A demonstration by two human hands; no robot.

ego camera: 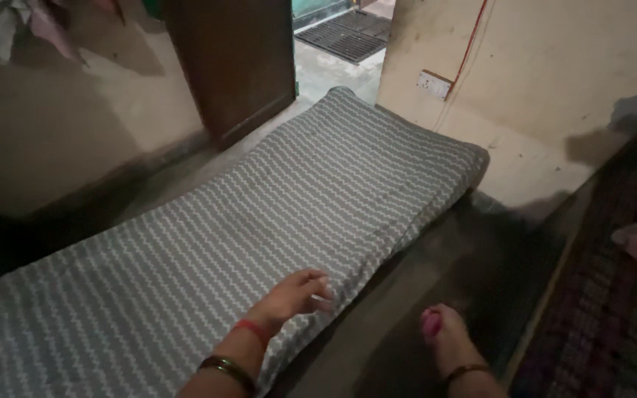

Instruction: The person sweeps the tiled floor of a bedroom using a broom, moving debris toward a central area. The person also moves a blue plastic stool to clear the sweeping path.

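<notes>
From my remote seat, I saw the grey mattress (259, 214) with its white zigzag stripes running diagonally from the lower left of the frame up toward the top centre, lying low on the floor (407, 295). The left hand (293, 295) sat in the lower middle of the frame, palm down on the mattress close to its right-hand edge, fingers (318, 284) spread apart and flat against the cloth, clamped on nothing. A red thread (251, 330) and a dark bangle (226, 368) ringed that wrist. So the mattress lay directly under the left grip, most of it stretching away above and to the left of the hand.

The right hand (440, 328) hung at the lower right of centre, off the mattress and over the dark floor, well apart from the mattress edge. It was blurred and dim; I could not tell whether its grip was apart or together. A bangle (466, 371) showed on that wrist as well.

At the top centre, a brown door (237, 59) stood by an open doorway. A wall socket (434, 84) with an orange cable (472, 37) sat on the cream wall (554, 81) at the upper right. A dark patterned rug (606, 317) filled the right edge.
</notes>
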